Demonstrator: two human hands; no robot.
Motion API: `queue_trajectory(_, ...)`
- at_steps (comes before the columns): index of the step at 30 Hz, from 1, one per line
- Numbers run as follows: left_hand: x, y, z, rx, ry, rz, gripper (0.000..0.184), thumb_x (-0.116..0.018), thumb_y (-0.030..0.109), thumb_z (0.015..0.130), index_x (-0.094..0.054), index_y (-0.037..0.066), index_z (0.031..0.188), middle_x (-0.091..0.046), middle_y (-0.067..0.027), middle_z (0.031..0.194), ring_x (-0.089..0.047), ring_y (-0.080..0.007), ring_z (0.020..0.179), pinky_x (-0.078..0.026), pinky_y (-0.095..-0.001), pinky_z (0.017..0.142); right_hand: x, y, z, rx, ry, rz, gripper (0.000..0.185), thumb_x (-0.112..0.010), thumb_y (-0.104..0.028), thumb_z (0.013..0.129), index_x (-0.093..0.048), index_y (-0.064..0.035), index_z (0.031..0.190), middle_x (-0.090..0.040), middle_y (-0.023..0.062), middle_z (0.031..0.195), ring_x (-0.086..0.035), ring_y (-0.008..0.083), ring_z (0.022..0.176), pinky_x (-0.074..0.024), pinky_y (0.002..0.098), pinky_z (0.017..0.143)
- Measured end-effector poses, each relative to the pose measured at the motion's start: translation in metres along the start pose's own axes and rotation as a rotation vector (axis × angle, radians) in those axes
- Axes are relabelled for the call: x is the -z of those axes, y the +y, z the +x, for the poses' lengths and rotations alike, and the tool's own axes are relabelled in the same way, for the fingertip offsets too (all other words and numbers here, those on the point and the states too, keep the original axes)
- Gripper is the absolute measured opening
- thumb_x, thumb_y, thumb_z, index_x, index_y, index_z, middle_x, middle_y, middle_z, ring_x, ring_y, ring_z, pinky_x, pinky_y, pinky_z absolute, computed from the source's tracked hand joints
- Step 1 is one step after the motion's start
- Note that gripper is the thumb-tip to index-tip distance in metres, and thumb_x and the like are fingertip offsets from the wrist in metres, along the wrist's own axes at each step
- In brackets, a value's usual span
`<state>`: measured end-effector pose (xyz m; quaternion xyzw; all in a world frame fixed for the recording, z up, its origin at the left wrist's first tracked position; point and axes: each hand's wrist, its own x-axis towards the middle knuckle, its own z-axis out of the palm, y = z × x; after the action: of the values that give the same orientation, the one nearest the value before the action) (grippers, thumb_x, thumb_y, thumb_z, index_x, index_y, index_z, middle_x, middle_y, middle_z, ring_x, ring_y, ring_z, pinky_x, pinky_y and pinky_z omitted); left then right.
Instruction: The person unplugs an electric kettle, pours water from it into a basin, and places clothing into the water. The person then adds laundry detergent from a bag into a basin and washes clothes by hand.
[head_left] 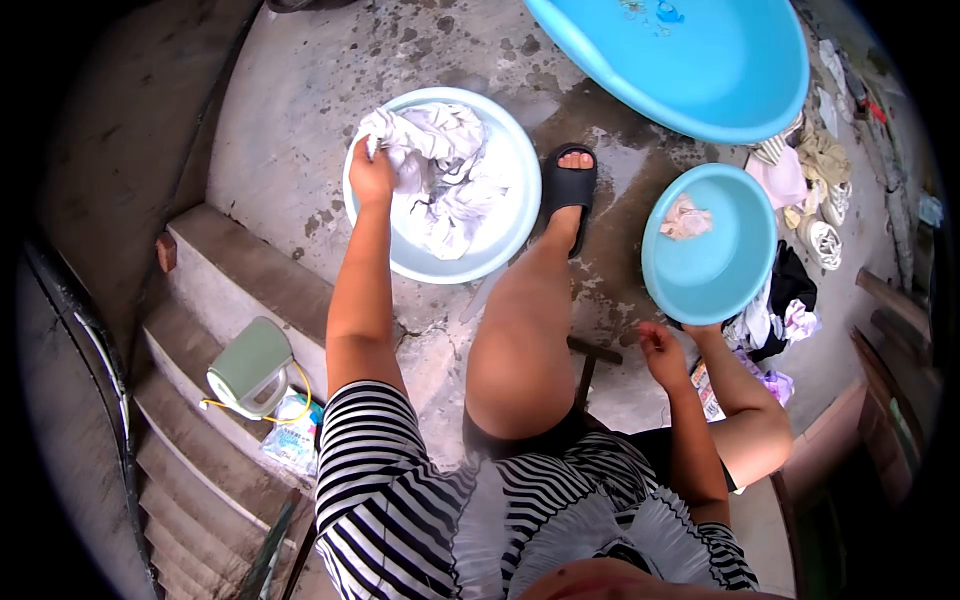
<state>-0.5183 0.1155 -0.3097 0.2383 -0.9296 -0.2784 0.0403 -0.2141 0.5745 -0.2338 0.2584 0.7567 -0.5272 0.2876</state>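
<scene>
My left hand (372, 175) is closed on the edge of a bunched white garment (455, 215). Most of that cloth lies crumpled in a pale blue basin (525, 225), and the part in my fingers is lifted at the basin's left side. My right hand (662, 352) hangs in the air near my knee, fingers loosely bent and apart, with nothing visible in it. Just beyond it stands a smaller turquoise basin (715, 275) with a small pale pink cloth (686, 218) inside.
A large blue tub (690, 75) stands at the upper right. Clothes and white shoes (822, 243) lie along the right side. Concrete steps (240, 265) on the left hold a green and white plastic container (250, 368) and a plastic bag (292, 435). The floor has wet patches.
</scene>
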Motion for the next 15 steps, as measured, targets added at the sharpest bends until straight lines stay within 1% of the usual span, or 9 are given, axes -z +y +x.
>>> queue_trajectory(1,0.007,0.0,0.005,-0.011,0.037,0.044,0.034,-0.056,0.014,0.072,-0.055,0.009,0.106,-0.058,-0.0195,0.096,-0.058,-0.0337,0.083,-0.044,-0.0392,0.073,-0.002,0.004,0.001,-0.037,-0.014,-0.012,0.023,-0.052,-0.007,0.082,-0.054,-0.0007,0.104,-0.062,0.0087,0.091,-0.058,0.0147,0.082,-0.0462,0.0253,0.071)
queue_trajectory(2,0.014,-0.003,0.007,-0.065,-0.05,0.172,0.046,-0.059,0.017,0.071,-0.049,0.008,0.115,-0.045,-0.0256,0.116,-0.049,-0.0376,0.101,-0.042,-0.0394,0.082,-0.002,-0.003,0.003,-0.074,-0.03,-0.028,0.024,-0.052,-0.006,0.082,-0.054,-0.0006,0.105,-0.061,0.0085,0.092,-0.058,0.0145,0.082,-0.046,0.0252,0.072)
queue_trajectory(5,-0.009,-0.009,-0.01,-0.385,-0.01,0.16,0.064,-0.062,0.025,0.071,-0.035,0.007,0.127,-0.023,-0.0309,0.13,-0.032,-0.0443,0.116,-0.034,-0.0407,0.093,-0.004,-0.021,0.007,-0.081,-0.051,-0.116,0.025,-0.053,-0.005,0.081,-0.054,-0.0002,0.105,-0.061,0.0082,0.093,-0.058,0.0143,0.083,-0.0459,0.025,0.073)
queue_trajectory(7,-0.027,0.0,-0.037,-0.432,-0.191,0.069,0.081,-0.062,0.036,0.072,-0.019,0.007,0.134,-0.014,-0.0334,0.132,-0.019,-0.0465,0.122,-0.023,-0.0431,0.1,-0.008,-0.021,0.005,-0.073,-0.038,-0.12,0.025,-0.053,-0.006,0.081,-0.054,-0.0004,0.105,-0.061,0.0084,0.093,-0.059,0.0145,0.083,-0.046,0.0251,0.073)
queue_trajectory(8,-0.044,-0.012,-0.043,-0.452,-0.266,0.166,0.082,-0.056,0.046,0.075,-0.017,0.008,0.135,-0.012,-0.0311,0.135,-0.018,-0.0456,0.123,-0.016,-0.0457,0.103,-0.011,-0.016,0.005,-0.07,-0.024,-0.091,0.024,-0.053,-0.006,0.081,-0.054,-0.0007,0.105,-0.061,0.0087,0.092,-0.059,0.0148,0.082,-0.0462,0.0252,0.073)
queue_trajectory(9,-0.058,-0.017,-0.046,-0.374,-0.352,0.279,0.08,-0.045,0.055,0.077,-0.016,0.009,0.136,-0.014,-0.0259,0.137,-0.017,-0.0421,0.125,-0.013,-0.0486,0.103,-0.013,-0.013,0.004,-0.069,-0.013,-0.064,0.024,-0.054,-0.007,0.081,-0.055,-0.001,0.104,-0.061,0.0089,0.092,-0.059,0.015,0.082,-0.0463,0.0253,0.072)
queue_trajectory(11,-0.079,-0.019,-0.047,-0.084,-0.576,0.46,0.071,-0.036,0.054,0.082,-0.018,0.011,0.136,-0.019,-0.0161,0.14,-0.018,-0.0354,0.127,-0.013,-0.0484,0.103,-0.011,-0.011,0.0,-0.068,-0.021,-0.086,0.024,-0.054,-0.007,0.081,-0.055,-0.0014,0.104,-0.061,0.0092,0.092,-0.059,0.0154,0.083,-0.0463,0.0253,0.072)
queue_trajectory(14,-0.095,-0.014,-0.035,-0.052,-0.728,0.804,0.062,-0.032,0.047,0.085,-0.022,0.013,0.135,-0.022,-0.0084,0.14,-0.02,-0.0294,0.128,-0.013,-0.0472,0.103,-0.004,-0.017,-0.002,-0.116,-0.052,-0.092,0.024,-0.054,-0.006,0.082,-0.054,-0.0007,0.105,-0.061,0.0075,0.094,-0.057,0.0124,0.085,-0.045,0.0238,0.073)
queue_trajectory(15,-0.094,-0.009,-0.034,-0.046,-0.729,0.849,0.055,-0.033,0.039,0.086,-0.025,0.013,0.134,-0.023,-0.0051,0.14,-0.02,-0.0269,0.129,-0.013,-0.0462,0.104,0.0,-0.022,-0.004,-0.139,-0.071,-0.091,0.025,-0.054,-0.006,0.082,-0.054,-0.0002,0.106,-0.06,0.0067,0.095,-0.055,0.0109,0.085,-0.0442,0.023,0.074)
